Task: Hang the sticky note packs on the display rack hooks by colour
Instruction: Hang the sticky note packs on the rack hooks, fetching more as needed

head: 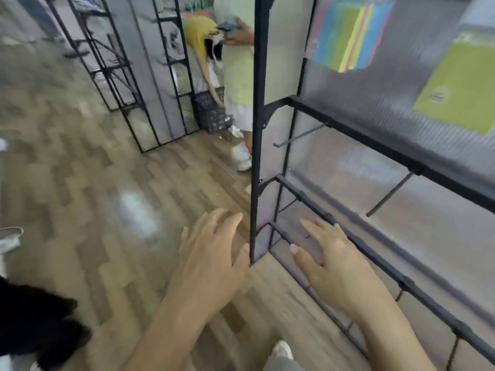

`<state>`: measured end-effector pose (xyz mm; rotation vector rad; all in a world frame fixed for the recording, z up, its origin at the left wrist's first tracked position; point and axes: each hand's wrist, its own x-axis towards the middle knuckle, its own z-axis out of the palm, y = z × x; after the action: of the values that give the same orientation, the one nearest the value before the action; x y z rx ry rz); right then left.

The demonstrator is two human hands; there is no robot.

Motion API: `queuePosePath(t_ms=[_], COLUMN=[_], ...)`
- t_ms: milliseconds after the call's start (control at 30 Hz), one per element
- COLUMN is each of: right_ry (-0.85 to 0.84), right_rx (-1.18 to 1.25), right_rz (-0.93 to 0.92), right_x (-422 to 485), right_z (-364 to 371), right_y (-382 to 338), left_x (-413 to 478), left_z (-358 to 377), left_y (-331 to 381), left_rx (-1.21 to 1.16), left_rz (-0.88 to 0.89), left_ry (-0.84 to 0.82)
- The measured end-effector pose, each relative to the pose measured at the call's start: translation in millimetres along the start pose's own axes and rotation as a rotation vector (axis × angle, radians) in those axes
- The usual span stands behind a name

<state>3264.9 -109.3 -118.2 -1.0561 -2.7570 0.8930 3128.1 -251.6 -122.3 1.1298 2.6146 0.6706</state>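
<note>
Left hand [209, 253]: held out low over the wooden floor [107, 183], fingers spread and nearly straight; nothing is held.
Right hand [337, 258]: also spread flat and empty, in front of the lower rails of the rack [257, 103]; whether a rail is touched cannot be told.
Packs: two are seen hanging high on the rack, a striped pack [351, 36] in several colours and, to its right and lower, a green pack [460, 97]. No loose pack is seen near the hands.
Hooks: two bare hooks [300, 136] stick out from the rail below the hung packs, well apart from each other.
Handling: the packs are judged light, flat and fairly stiff as blocks, with a wrapper that is probably slick, so a firm pinch would be needed rather than force.
Hold: a pinch at the upper edge, beside the hanging hole, is judged best, so that the hole is left free for the hook; the hole itself is too blurred to be seen.
Basket [211, 113]: a black one stands on the floor far back, beside two people; its contents cannot be made out.
</note>
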Motion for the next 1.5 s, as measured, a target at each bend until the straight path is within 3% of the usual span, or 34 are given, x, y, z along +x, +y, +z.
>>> queuePosePath(t_ms=[133, 300, 467, 667, 900, 1267, 1500], right_ry=[-0.038, -0.043, -0.106, -0.108, -0.306, -0.253, -0.220], right_rx=[0.003, 0.041, 0.097, 0.105, -0.029, -0.075, -0.081], right_rz=[-0.037, -0.178, -0.185, -0.289, -0.324, -0.425, -0.359], right_x=[59, 143, 243, 337, 440, 633, 758], right_z=[22, 41, 43, 64, 122, 204, 238], right_y=[-26, -70, -123, -201, -295, -466, -527], left_x=[34, 107, 188, 250, 324, 466, 577], left_z=[-16, -37, -72, -98, -136, -257, -310], left_y=[-42, -84, -117, -189, -294, -482, -572], left_rx=[0.040, 0.107, 0.103, 0.008, 0.011, -0.102, -0.170], left_rz=[-0.121, -0.122, -0.063, -0.193, -0.339, -0.349, -0.351], left_ry=[-0.027, 0.013, 0.094, 0.136, 0.179, 0.256, 0.294])
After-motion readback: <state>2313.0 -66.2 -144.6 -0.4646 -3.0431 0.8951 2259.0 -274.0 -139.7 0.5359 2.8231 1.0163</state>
